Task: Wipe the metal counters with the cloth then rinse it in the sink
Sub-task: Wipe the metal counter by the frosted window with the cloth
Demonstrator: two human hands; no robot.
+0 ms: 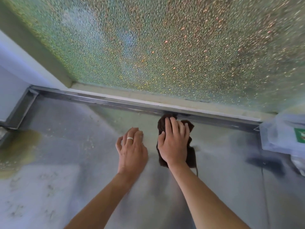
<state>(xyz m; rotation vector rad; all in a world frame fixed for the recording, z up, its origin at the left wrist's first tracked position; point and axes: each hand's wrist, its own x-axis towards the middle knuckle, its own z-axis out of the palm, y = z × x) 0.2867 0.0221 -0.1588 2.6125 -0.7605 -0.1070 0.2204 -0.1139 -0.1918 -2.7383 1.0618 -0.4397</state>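
A dark brown cloth (pixel 191 154) lies flat on the metal counter (pixel 222 162), its far end close to the raised back rim. My right hand (pixel 174 142) presses down on the cloth with the fingers spread over it. My left hand (pixel 132 151), with a ring on one finger, rests flat on the bare counter just left of the cloth and holds nothing. No sink is in view.
A yellowish wet stain with crumbs (pixel 19 149) spreads at the counter's left. A frosted glass pane (pixel 165 47) rises behind the back rim (pixel 115 101). A clear plastic bag with a green label (pixel 287 134) sits at the right edge.
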